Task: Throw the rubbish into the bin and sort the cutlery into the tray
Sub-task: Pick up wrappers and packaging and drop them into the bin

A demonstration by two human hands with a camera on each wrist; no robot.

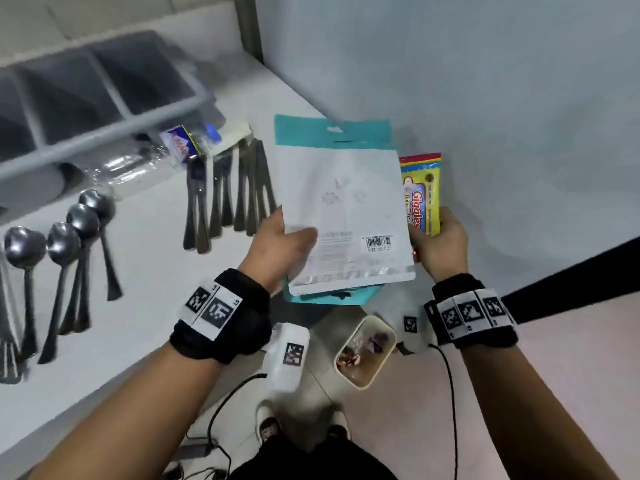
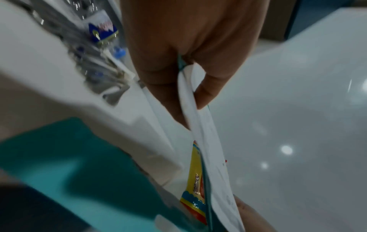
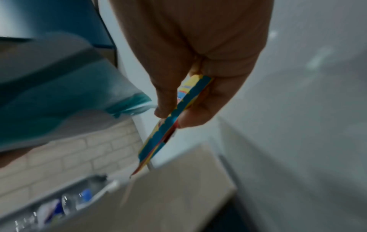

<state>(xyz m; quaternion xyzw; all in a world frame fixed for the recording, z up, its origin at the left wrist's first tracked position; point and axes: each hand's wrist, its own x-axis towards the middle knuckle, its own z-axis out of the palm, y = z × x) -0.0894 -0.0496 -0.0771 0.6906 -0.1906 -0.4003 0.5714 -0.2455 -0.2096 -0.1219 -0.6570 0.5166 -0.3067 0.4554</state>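
Observation:
My left hand [image 1: 289, 242] pinches a flat white pouch with a teal top [image 1: 341, 199] by its left edge, thumb on its face; a second teal-edged pouch [image 1: 332, 295] lies under it. The left wrist view shows the white pouch [image 2: 195, 119] edge-on between thumb and fingers. My right hand [image 1: 438, 242] grips a yellow "Giggles" snack packet [image 1: 420, 192], seen edge-on as the snack packet [image 3: 172, 124] in the right wrist view. Both hands are held beyond the table's right edge, above the floor. On the floor below stands a small cream bin [image 1: 365, 351] with rubbish inside.
On the white table [image 1: 145, 271] lie several spoons [image 1: 79, 233], a row of dark knives [image 1: 228, 195], forks [image 1: 8, 355] at the left edge, and a crushed plastic bottle [image 1: 152, 157]. A grey compartment tray [image 1: 90, 95] stands at the back. Cables and my shoes lie on the floor.

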